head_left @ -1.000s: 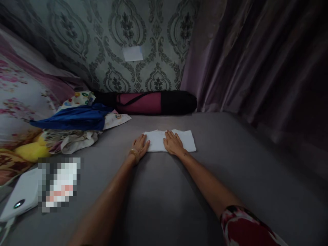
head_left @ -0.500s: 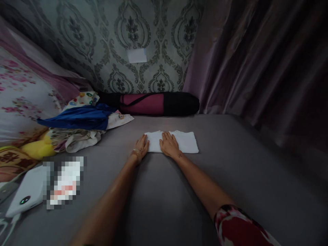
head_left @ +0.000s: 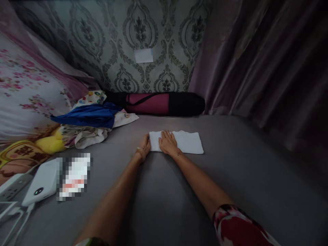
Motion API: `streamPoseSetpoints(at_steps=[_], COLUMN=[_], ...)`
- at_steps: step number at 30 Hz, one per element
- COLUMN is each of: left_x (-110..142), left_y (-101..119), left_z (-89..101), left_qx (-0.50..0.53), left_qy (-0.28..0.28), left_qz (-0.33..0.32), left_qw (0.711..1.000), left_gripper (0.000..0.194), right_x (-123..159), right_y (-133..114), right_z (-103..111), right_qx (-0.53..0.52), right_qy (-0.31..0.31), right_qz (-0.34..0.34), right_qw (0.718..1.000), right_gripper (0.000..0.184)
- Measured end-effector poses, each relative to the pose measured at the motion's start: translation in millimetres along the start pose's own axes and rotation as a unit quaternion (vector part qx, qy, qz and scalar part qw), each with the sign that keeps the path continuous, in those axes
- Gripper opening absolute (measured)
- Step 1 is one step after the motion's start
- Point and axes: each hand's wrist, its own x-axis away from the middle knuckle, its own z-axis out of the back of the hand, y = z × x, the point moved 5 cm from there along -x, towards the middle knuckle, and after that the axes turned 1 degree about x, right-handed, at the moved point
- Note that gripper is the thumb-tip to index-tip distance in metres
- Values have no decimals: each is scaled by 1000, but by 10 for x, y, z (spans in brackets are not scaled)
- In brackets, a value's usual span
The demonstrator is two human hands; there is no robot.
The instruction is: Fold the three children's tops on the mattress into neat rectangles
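Note:
A folded white cloth [head_left: 191, 142] lies flat on the grey bed sheet in the middle of the head view, a long rectangle with a slightly uneven far edge. My right hand [head_left: 168, 142] rests palm down on its left half, fingers stretched out. At the cloth's left end is my left hand [head_left: 145, 145], turned on its side with the palm facing the cloth and the fingers along the edge. Some of its fingertips are hard to make out. A bracelet circles the left wrist.
Heaped clothes [head_left: 87, 116] lie at the left, beside a yellow plush toy [head_left: 52, 140]. Nearer are a white power bank [head_left: 43, 182], a power strip [head_left: 16, 186] and cables. A black and pink roll-shaped bag [head_left: 151, 103] lies along the wall. A purple curtain [head_left: 230, 68] hangs right.
My left hand has turned from lying flat onto its side at the cloth's left edge. My right hand stays on the cloth. The whole view has shifted slightly.

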Motion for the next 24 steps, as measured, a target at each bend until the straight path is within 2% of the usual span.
streamPoseSetpoints(at_steps=[5, 11, 15, 18, 24], left_x=[8, 14, 3, -6, -12], left_y=[-55, -43, -35, -53, -46], left_z=[19, 41, 30, 22, -1], left_qx=[11, 30, 43, 55, 31], left_qy=[2, 4, 9, 18, -2], left_qz=[42, 65, 66, 75, 66], left_qw=[999, 997, 997, 996, 997], left_gripper=[48, 47, 50, 53, 57], right_x=[26, -51, -92, -73, -44], right_y=[-15, -89, -352, -512, -530], right_z=[-99, -27, 23, -61, -198], right_qx=[9, 14, -1, -11, -10], right_qy=[0, -44, -13, -35, -61], right_qz=[-6, -24, 20, 59, 55], right_qw=[1000, 999, 1000, 998, 997], right_gripper=[58, 58, 56, 56, 59])
